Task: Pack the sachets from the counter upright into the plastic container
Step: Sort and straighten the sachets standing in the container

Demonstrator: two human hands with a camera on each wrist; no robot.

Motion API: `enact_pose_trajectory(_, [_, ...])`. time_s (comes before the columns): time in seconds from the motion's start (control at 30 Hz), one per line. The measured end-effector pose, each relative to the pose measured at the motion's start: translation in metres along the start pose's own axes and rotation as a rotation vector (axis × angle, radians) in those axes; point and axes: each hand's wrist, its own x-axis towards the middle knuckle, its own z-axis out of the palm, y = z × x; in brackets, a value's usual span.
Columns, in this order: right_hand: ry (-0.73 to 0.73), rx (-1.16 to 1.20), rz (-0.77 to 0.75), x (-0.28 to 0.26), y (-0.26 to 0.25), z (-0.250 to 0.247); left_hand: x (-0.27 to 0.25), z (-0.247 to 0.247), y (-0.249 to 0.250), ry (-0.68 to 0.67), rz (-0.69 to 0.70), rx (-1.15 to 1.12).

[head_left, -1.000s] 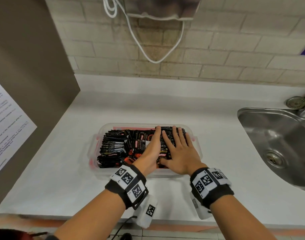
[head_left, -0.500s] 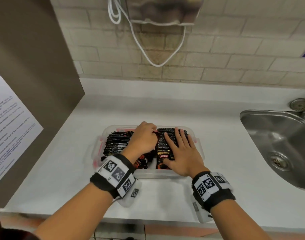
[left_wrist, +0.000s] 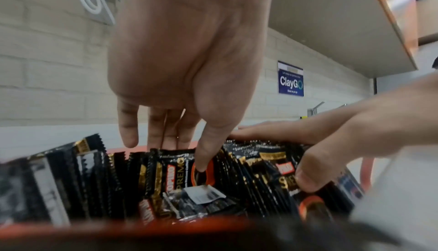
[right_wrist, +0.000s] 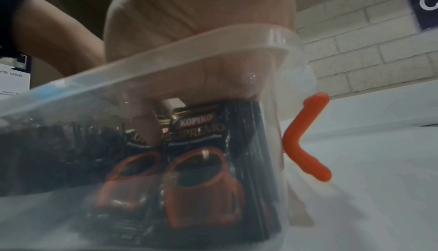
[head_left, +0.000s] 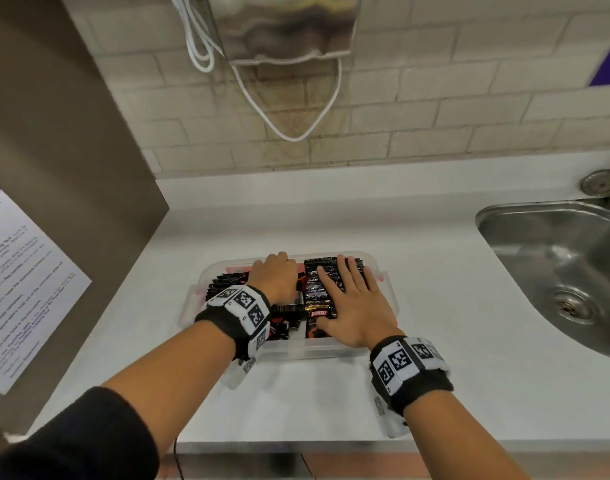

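Far left, a printed notice [head_left: 26, 289] hangs on the brown panel, and the white counter [head_left: 331, 216] runs right from there; on it sits the clear plastic container [head_left: 388, 271], packed with black sachets [head_left: 317, 292], most standing on edge in rows and a few lying loose at the near middle. The left hand [head_left: 277, 277] is down in the left-centre of the box, knuckles up in the head view; from the wrist camera its fingers [left_wrist: 129, 124] point down behind one upright sachet [left_wrist: 175, 170] while the thumb presses its printed front, so it pinches that packet. Just to the right, the right hand [head_left: 352, 306] lies flat with fingers spread across the tops of the right-hand row, thumb tucked against the near sachet's face, pressing and holding nothing. An orange clip [right_wrist: 305, 139] juts from the container's right wall. Well right again, the steel sink [head_left: 556, 265] is set into the counter
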Motion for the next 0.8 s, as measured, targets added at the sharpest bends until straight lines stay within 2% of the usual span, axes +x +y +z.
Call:
enact_pose_trajectory(0.23, [-0.003, 0.012, 0.001, 0.001, 0.0, 0.0, 0.003, -0.008, 0.013, 0.028, -0.041, 0.193])
enact_pose_trajectory(0.4, [0.01, 0.023, -0.007, 0.002, 0.001, 0.002, 0.0, -0.016, 0.007, 0.096, -0.082, 0.174])
enact_pose_trajectory(0.53, [0.031, 0.048, -0.011, 0.002, 0.002, 0.003, -0.004, -0.019, -0.012, 0.163, -0.087, 0.009])
enact_pose_trajectory(0.8, [0.038, 0.054, -0.032, -0.004, 0.003, -0.003, -0.019, -0.044, -0.053, 0.314, -0.04, -0.529])
